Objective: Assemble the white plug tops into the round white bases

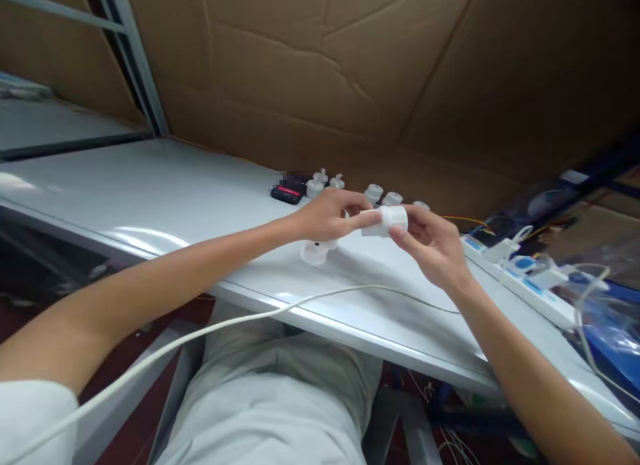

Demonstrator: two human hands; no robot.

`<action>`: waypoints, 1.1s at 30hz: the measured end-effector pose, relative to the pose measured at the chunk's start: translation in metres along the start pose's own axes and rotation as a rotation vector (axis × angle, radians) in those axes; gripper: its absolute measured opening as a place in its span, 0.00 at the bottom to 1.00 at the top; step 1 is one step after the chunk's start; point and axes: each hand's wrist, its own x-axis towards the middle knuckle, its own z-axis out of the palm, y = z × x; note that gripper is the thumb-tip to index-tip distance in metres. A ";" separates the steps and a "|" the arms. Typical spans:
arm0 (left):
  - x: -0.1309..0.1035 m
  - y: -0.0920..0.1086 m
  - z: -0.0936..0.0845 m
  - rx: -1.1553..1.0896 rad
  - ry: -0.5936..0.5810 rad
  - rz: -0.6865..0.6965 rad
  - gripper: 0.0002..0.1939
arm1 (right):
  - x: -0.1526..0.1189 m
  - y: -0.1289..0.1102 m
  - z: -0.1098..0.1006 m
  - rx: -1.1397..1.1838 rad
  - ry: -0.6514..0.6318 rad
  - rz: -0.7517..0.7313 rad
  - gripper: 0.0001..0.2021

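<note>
Above the table, both hands meet on a small white plastic cylinder with a wider, faceted right end. My left hand is closed, its thumb and fingers at the cylinder's left end. My right hand pinches the wider end between thumb and fingers. Below my left hand lies a translucent white round part, partly hidden by that hand. Behind my hands stand several white capped pieces, some partly covered by my fingers. More white pieces with small nozzles sit further left.
A black device with a red stripe lies at the back of the white table. Along the right side runs a power strip with plugs. A white cable crosses in front of the table edge. A cardboard wall rises behind.
</note>
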 end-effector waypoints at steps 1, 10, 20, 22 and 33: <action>0.000 -0.001 -0.001 0.044 0.004 0.020 0.19 | 0.007 0.001 -0.004 -0.042 0.012 -0.003 0.20; 0.003 -0.027 -0.018 0.404 0.099 0.140 0.10 | 0.101 0.032 -0.021 -0.796 -0.241 -0.029 0.21; 0.003 -0.032 -0.026 0.497 0.093 0.159 0.09 | 0.113 0.047 -0.005 -1.102 -0.473 0.152 0.23; 0.004 -0.032 -0.027 0.509 0.092 0.151 0.09 | 0.111 0.046 -0.004 -1.122 -0.503 0.164 0.23; 0.003 -0.041 -0.028 0.580 0.040 0.083 0.12 | 0.103 0.040 -0.016 -1.049 -0.411 0.137 0.26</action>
